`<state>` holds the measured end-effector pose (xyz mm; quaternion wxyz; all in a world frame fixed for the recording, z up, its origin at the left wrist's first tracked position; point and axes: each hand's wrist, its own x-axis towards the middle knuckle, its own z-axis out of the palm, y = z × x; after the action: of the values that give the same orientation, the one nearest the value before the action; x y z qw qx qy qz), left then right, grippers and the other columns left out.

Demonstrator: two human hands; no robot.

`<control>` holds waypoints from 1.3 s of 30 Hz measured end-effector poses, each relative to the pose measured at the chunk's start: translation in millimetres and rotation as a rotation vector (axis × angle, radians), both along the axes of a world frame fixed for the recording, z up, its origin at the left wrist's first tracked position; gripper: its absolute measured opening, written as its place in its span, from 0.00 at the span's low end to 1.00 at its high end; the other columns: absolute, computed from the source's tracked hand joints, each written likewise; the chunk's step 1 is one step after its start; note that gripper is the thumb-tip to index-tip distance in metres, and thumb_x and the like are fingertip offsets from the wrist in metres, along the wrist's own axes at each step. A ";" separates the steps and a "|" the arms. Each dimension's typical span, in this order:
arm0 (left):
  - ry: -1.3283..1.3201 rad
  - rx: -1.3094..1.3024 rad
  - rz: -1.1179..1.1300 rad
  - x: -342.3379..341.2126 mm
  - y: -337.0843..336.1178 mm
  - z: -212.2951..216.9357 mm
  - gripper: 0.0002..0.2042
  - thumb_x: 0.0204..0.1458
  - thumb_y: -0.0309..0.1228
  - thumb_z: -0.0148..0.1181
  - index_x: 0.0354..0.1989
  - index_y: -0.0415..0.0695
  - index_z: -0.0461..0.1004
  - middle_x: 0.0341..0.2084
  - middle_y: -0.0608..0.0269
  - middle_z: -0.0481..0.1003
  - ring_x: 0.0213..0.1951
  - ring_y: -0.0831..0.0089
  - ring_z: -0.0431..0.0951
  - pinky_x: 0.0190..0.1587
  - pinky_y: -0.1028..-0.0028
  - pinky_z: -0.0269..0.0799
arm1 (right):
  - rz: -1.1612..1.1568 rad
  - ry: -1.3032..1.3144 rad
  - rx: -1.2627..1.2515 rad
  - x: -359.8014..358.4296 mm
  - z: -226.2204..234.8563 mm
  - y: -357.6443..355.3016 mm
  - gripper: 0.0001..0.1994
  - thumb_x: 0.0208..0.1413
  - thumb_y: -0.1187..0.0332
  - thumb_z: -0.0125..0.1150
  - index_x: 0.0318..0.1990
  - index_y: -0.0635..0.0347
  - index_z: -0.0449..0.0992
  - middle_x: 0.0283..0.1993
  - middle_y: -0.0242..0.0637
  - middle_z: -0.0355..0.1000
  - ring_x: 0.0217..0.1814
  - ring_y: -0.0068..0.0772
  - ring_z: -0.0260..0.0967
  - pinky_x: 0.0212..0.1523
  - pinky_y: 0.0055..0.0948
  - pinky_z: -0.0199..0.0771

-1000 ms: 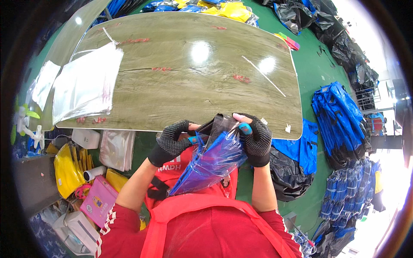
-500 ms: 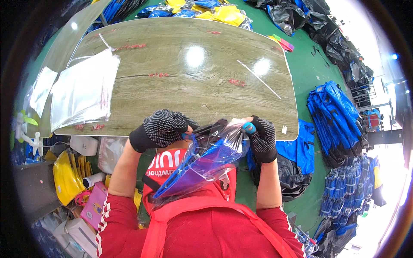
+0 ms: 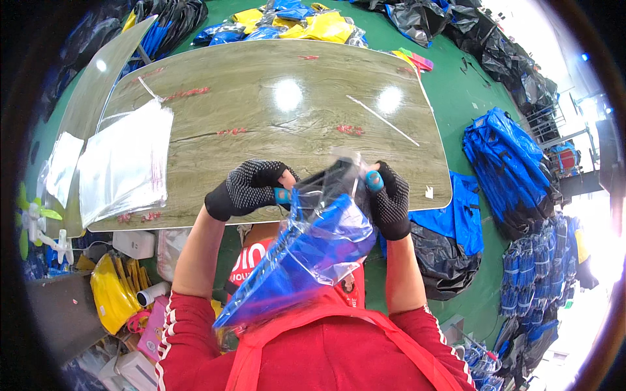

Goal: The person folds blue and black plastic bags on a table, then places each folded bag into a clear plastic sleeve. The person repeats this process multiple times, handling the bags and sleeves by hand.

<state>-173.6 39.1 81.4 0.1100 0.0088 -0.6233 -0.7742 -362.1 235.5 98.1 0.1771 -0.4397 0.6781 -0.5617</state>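
Since the earlier frame both hands have drawn closer: left hand (image 3: pixel 246 189) and right hand (image 3: pixel 390 199), each closed on the mouth of the clear bag (image 3: pixel 323 215), hold the blue folded item (image 3: pixel 303 264) mostly sleeved above the surface (image 3: pixel 261 117) edge, mouth unsealed.

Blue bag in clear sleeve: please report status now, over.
Left hand and right hand grip clear sleeve at its top. Blue bag inside. Table ahead.

Blue folded item in clear plastic bag (image 3: pixel 313 254) — tilted, over table edge
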 end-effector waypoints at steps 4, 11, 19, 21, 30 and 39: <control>-0.048 0.195 0.141 -9.2 14.9 5.6 0.30 0.49 0.35 0.68 0.58 0.41 0.64 0.53 0.61 0.68 0.52 0.71 0.72 0.53 0.67 0.71 | -0.074 0.329 0.152 3.7 17.6 -13.1 0.15 0.60 0.58 0.54 0.31 0.62 0.72 0.22 0.47 0.69 0.24 0.43 0.69 0.28 0.36 0.68; -0.157 -0.155 0.428 5.5 26.4 -15.0 0.21 0.52 0.30 0.64 0.53 0.39 0.70 0.43 0.63 0.75 0.45 0.76 0.72 0.51 0.75 0.66 | 0.192 0.018 0.182 -20.7 5.6 -9.6 0.18 0.48 0.58 0.68 0.42 0.57 0.75 0.37 0.36 0.77 0.40 0.30 0.75 0.41 0.32 0.74; -0.051 -0.614 0.702 17.0 22.1 -52.9 0.11 0.59 0.30 0.54 0.47 0.39 0.76 0.55 0.54 0.71 0.47 0.71 0.74 0.53 0.72 0.66 | 0.068 -0.241 -0.061 -11.1 -75.7 24.4 0.07 0.54 0.73 0.64 0.39 0.64 0.75 0.42 0.37 0.76 0.44 0.27 0.72 0.49 0.27 0.71; 0.012 -0.679 0.747 13.3 19.4 -55.5 0.10 0.59 0.30 0.54 0.45 0.40 0.77 0.56 0.52 0.70 0.46 0.70 0.75 0.52 0.71 0.67 | -0.144 -0.147 -0.138 -1.4 -87.5 21.0 0.04 0.58 0.72 0.59 0.37 0.62 0.73 0.36 0.34 0.74 0.39 0.24 0.70 0.43 0.25 0.71; 0.070 -0.744 0.777 6.7 4.9 -27.5 0.04 0.58 0.26 0.55 0.36 0.37 0.72 0.29 0.63 0.75 0.32 0.78 0.71 0.38 0.77 0.68 | -0.124 -0.011 -0.104 -27.8 -46.7 5.5 0.03 0.61 0.70 0.53 0.38 0.60 0.70 0.32 0.28 0.70 0.35 0.19 0.65 0.39 0.22 0.68; 0.095 -0.662 0.308 -38.9 69.3 18.5 0.10 0.53 0.31 0.62 0.38 0.38 0.75 0.34 0.57 0.77 0.42 0.69 0.78 0.45 0.70 0.71 | 0.812 -0.296 -0.003 -40.1 -14.7 11.7 0.39 0.47 0.65 0.71 0.66 0.62 0.58 0.63 0.39 0.64 0.63 0.31 0.62 0.63 0.35 0.61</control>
<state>-212.5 108.4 99.9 0.2509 0.0304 -0.8256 -0.5045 -402.2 247.3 83.4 0.4782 -0.5858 0.4167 -0.5045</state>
